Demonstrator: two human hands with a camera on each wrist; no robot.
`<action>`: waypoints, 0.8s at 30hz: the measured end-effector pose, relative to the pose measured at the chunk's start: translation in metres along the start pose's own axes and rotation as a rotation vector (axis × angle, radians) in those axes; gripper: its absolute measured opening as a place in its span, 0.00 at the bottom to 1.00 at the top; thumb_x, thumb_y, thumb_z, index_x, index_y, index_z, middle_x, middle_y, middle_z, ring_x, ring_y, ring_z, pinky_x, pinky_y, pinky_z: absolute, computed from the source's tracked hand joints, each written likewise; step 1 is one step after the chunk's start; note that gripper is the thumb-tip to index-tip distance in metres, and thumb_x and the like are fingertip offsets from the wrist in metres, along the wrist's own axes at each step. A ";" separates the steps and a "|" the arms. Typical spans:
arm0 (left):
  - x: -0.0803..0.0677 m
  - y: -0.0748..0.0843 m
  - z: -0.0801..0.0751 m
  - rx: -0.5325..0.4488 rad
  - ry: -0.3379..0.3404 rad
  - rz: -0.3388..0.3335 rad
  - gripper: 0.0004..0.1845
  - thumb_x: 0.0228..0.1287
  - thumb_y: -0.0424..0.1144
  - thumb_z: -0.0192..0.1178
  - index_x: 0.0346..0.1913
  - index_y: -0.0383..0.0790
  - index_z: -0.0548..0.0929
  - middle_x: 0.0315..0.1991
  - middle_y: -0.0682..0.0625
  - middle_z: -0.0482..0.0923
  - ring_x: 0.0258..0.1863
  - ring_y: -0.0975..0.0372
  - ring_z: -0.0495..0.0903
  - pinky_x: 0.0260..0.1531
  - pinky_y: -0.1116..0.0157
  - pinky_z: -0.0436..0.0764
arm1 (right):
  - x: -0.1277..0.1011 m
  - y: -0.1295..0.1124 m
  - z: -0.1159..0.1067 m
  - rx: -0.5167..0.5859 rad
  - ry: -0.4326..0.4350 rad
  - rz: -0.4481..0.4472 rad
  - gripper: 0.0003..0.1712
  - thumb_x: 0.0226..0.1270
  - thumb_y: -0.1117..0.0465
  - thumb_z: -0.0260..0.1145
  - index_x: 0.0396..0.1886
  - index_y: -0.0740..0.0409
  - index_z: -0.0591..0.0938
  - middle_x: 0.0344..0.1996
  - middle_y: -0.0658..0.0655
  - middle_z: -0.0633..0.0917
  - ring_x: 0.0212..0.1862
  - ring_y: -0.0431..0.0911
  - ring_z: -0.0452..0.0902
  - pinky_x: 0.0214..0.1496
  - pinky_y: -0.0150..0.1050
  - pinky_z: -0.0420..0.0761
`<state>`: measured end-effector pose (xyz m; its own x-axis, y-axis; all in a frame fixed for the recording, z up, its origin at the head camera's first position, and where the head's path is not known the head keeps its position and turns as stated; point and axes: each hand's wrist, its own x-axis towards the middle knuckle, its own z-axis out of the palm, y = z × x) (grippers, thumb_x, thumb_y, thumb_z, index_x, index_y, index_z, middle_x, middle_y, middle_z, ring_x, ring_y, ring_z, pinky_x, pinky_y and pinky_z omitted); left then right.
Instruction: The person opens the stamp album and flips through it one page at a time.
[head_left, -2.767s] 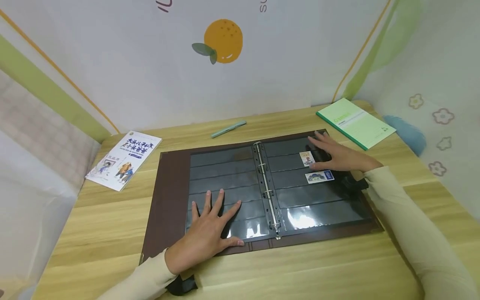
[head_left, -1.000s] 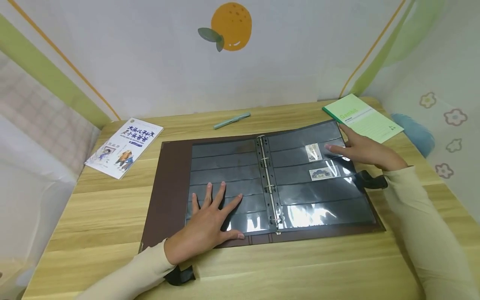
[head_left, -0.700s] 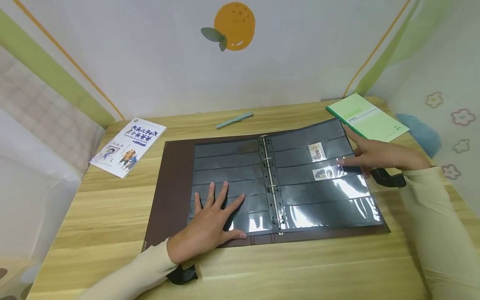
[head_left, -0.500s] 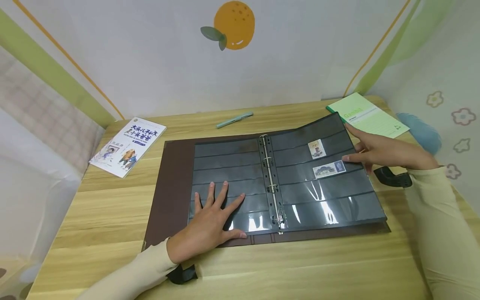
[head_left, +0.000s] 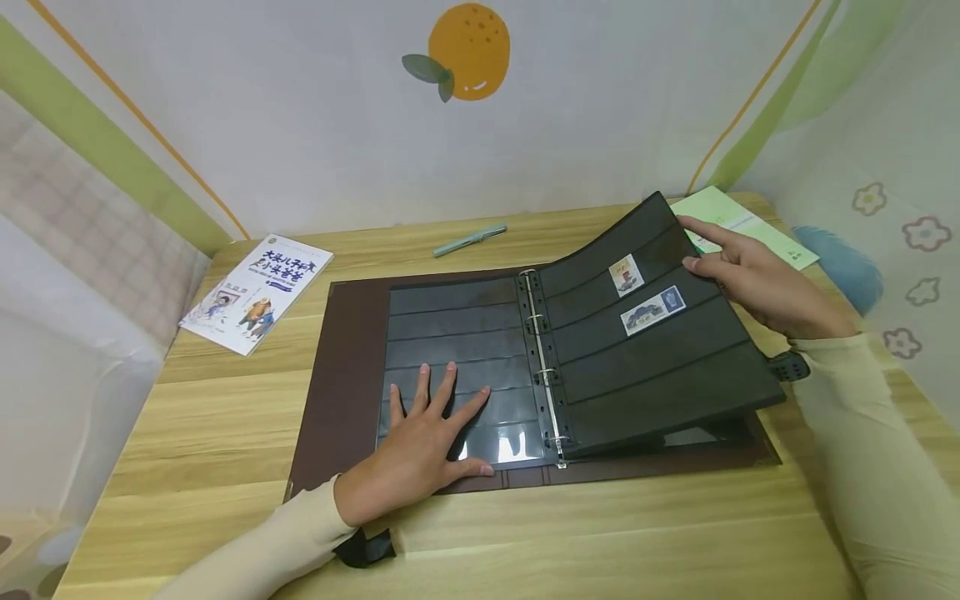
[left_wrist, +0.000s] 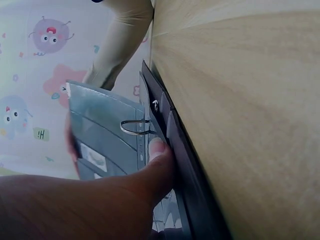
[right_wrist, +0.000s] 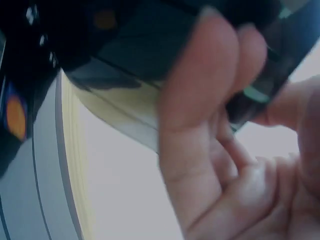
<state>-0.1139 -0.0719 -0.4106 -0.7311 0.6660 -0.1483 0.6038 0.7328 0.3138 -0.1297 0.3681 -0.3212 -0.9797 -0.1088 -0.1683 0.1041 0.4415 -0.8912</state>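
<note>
A brown ring binder (head_left: pixel 345 375) lies open on the wooden table (head_left: pixel 225 433), filled with black pocket pages. My left hand (head_left: pixel 420 454) rests flat with spread fingers on the left page (head_left: pixel 450 333); in the left wrist view its thumb (left_wrist: pixel 157 160) presses by the binder's edge. My right hand (head_left: pixel 738 271) pinches the outer edge of the right page (head_left: pixel 660 367) and holds it tilted up off the binder. That page carries two stamps (head_left: pixel 624 275) (head_left: pixel 652 310). The metal rings (head_left: pixel 540 358) run down the middle. In the right wrist view the fingers (right_wrist: pixel 200 95) curl round the dark page edge.
A white booklet with cartoon figures (head_left: pixel 258 292) lies at the table's far left. A pale green pen (head_left: pixel 468 240) lies near the back wall. A green notebook (head_left: pixel 750 225) sits at the back right, partly behind the raised page. Walls close off the back and sides.
The right hand has gone from lying on the right page to gripping its outer edge and lifting it, so the page now stands tilted. The left hand has stayed put.
</note>
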 end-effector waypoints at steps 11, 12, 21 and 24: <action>-0.001 -0.001 0.000 -0.004 -0.001 0.009 0.49 0.57 0.69 0.64 0.79 0.59 0.60 0.81 0.35 0.44 0.78 0.31 0.37 0.64 0.21 0.43 | -0.002 -0.012 0.028 0.667 0.031 -0.110 0.34 0.82 0.58 0.51 0.82 0.40 0.54 0.52 0.49 0.88 0.41 0.44 0.90 0.33 0.41 0.87; -0.001 -0.001 -0.001 -0.005 -0.003 0.008 0.49 0.57 0.69 0.64 0.79 0.59 0.60 0.82 0.35 0.44 0.78 0.31 0.37 0.64 0.21 0.42 | -0.002 -0.012 0.030 0.645 0.048 -0.108 0.34 0.82 0.57 0.51 0.82 0.40 0.53 0.54 0.47 0.86 0.43 0.42 0.89 0.34 0.40 0.87; -0.002 -0.003 -0.001 0.006 -0.009 0.006 0.49 0.57 0.70 0.63 0.79 0.59 0.60 0.82 0.35 0.44 0.78 0.31 0.38 0.64 0.21 0.43 | 0.000 -0.012 0.044 0.728 -0.143 -0.294 0.33 0.84 0.50 0.41 0.83 0.43 0.49 0.63 0.51 0.83 0.53 0.43 0.86 0.42 0.41 0.87; -0.002 -0.002 -0.001 0.003 -0.010 0.007 0.49 0.57 0.69 0.63 0.79 0.59 0.60 0.82 0.34 0.43 0.78 0.31 0.38 0.64 0.21 0.43 | 0.002 -0.010 0.051 0.738 -0.258 -0.373 0.34 0.83 0.47 0.39 0.83 0.44 0.47 0.64 0.52 0.82 0.53 0.43 0.86 0.44 0.40 0.87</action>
<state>-0.1144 -0.0751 -0.4098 -0.7238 0.6723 -0.1553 0.6098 0.7286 0.3119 -0.1242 0.3177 -0.3344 -0.9117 -0.3699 0.1789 -0.0440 -0.3450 -0.9376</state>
